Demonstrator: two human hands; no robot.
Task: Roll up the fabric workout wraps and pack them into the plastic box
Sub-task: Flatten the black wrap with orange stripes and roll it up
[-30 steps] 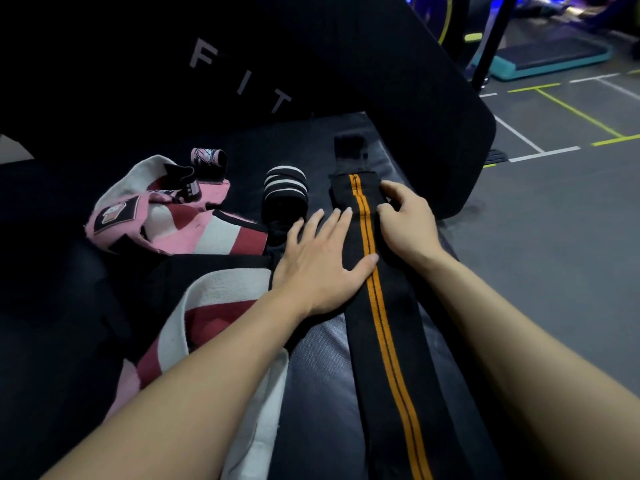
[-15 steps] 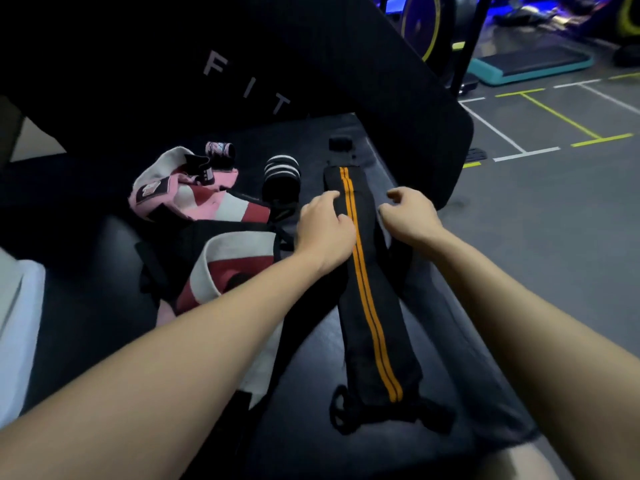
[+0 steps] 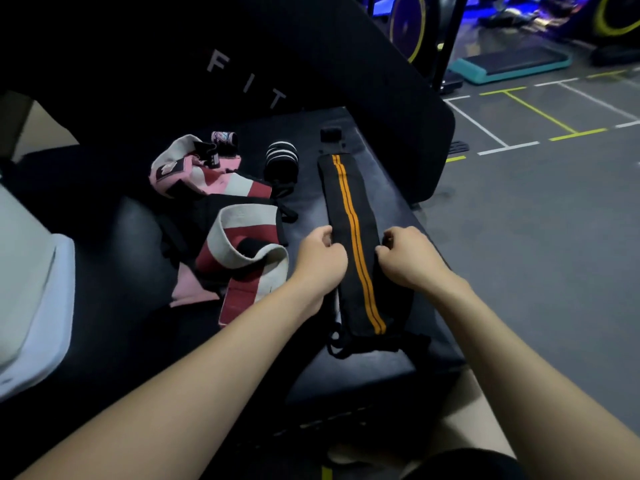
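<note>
While the plastic box (image 3: 31, 271) sat at the far left edge as a pale, smooth-walled shape, only partly in frame, I judged its reach to be a risk: a finished roll carried that far across could loosen on the way. Next to the right lay the loose pink, white and dark red wraps (image 3: 242, 244), soft woven bands heaped and looped over one another on the black padded bench (image 3: 381, 368). I thought their tails could snag anything dragged past them. Beyond them, farther off, stood a black roll with white stripes (image 3: 281, 161), a tight, stubby cylinder that looked already wound.

My left hand (image 3: 320, 261) had its fingers curled, pinching the left edge of the black wrap with orange stripes (image 3: 353, 244), and my right hand (image 3: 408, 259) pinched the right edge in the same way. That wrap lay flat and long, running from near to far on the right part of the bench, close to its right edge. Its weave looked thick and stretchy, with a thin loop (image 3: 337, 344) trailing at the near end. If I had started rolling with uneven pulls, I expected the roll to skew into a cone; the loop might also catch inside, and a slack roll could tumble off the bench onto the grey floor (image 3: 536, 254).
</note>
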